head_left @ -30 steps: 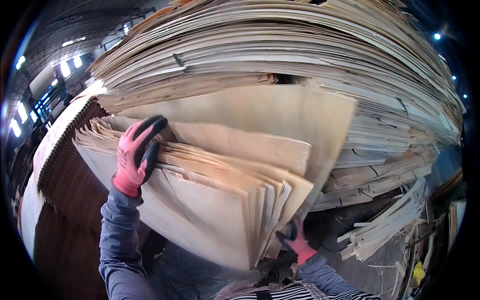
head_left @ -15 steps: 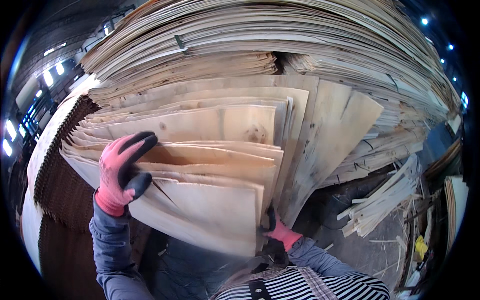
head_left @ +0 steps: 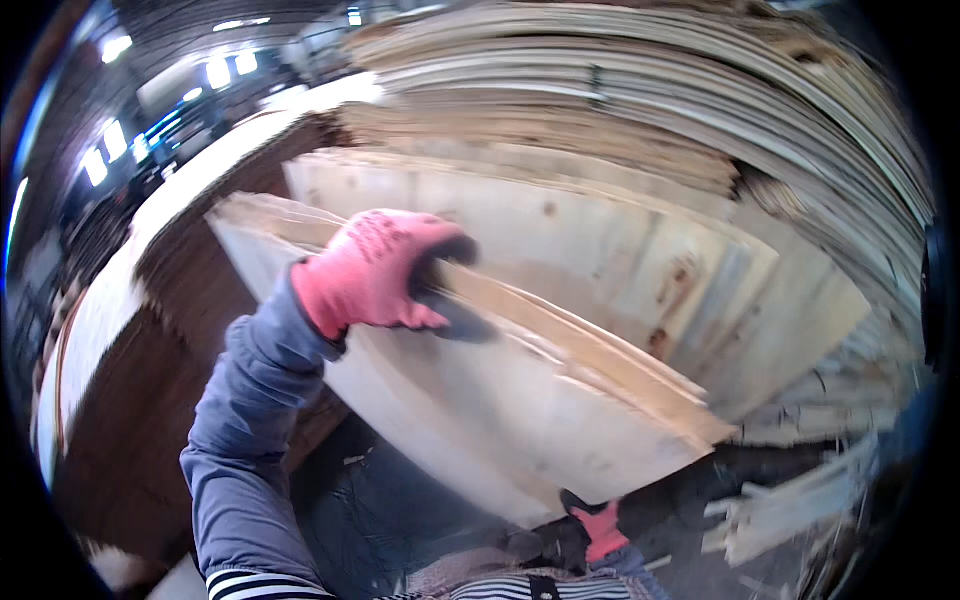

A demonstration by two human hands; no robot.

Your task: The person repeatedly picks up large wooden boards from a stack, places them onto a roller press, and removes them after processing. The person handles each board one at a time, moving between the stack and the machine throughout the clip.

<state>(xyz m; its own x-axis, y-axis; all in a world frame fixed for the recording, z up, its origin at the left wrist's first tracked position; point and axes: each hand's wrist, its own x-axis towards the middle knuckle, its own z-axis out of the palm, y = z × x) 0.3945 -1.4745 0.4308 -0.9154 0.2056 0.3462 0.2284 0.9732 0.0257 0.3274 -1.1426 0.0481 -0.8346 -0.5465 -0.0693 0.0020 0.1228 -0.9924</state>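
A thin bundle of pale wood veneer sheets stands tilted across the middle, its top edge slanting down to the right. My left hand, in a pink glove with dark fingertips, is closed over that top edge, thumb on the near face and fingers behind. Low down, my right hand in a matching glove grips the bundle's bottom edge close to its right end; part of its fingers is hidden. Behind the bundle, apart from it, other veneer sheets with brown knots lean against a stack.
A tall stack of veneer fills the back. On the left rises a brown, ragged-edged stack with a pale top. Veneer scraps lie on the floor at the lower right. Dark sheeting covers the floor below the bundle.
My view has turned to the left. The left hand has gone from open fingers to a grip on the top edge. The front sheets have come away from those behind.
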